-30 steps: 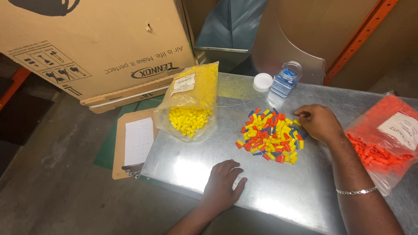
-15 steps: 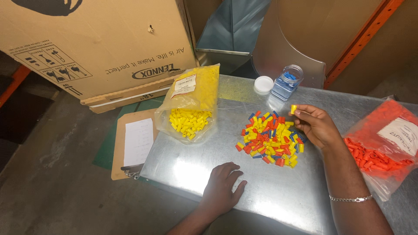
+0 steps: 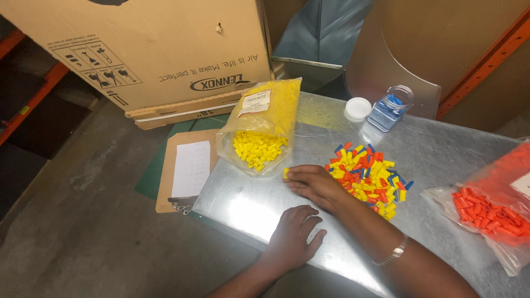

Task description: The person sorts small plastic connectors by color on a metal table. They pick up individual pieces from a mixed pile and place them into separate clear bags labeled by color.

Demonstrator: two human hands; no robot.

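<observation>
The right hand point(image 3: 316, 185) is reaching across the worktop point(image 3: 331, 232), its fingers point(image 3: 298, 175) lying nearly flat and close together, with a yellow cap point(image 3: 286, 173) pinched at their tips. That cap is sitting just short of the open mouth of the yellow bag point(image 3: 265, 129), which is lying directly ahead of the fingertips and spilling more yellow caps toward them. Behind the fingers, against the wrist side of the hand, the mixed pile point(image 3: 369, 177) of yellow, orange and blue caps is spreading over the metal. A bracelet point(image 3: 393, 253) is showing on the right forearm.

The left hand point(image 3: 291, 243) is resting palm down on the worktop, near its front edge, fingers point(image 3: 305, 216) slightly spread and holding nothing. It is lying just below the right hand, apart from it.

Far behind the right hand's wrist, the orange bag point(image 3: 488, 207) is lying at the worktop's edge. Beyond the pile, a clear jar point(image 3: 391, 107) with blue caps is standing beside its white lid point(image 3: 358, 108). To the outside of the yellow bag, a clipboard point(image 3: 185, 168) is lying lower down, with a cardboard box point(image 3: 160, 52) standing beyond it.
</observation>
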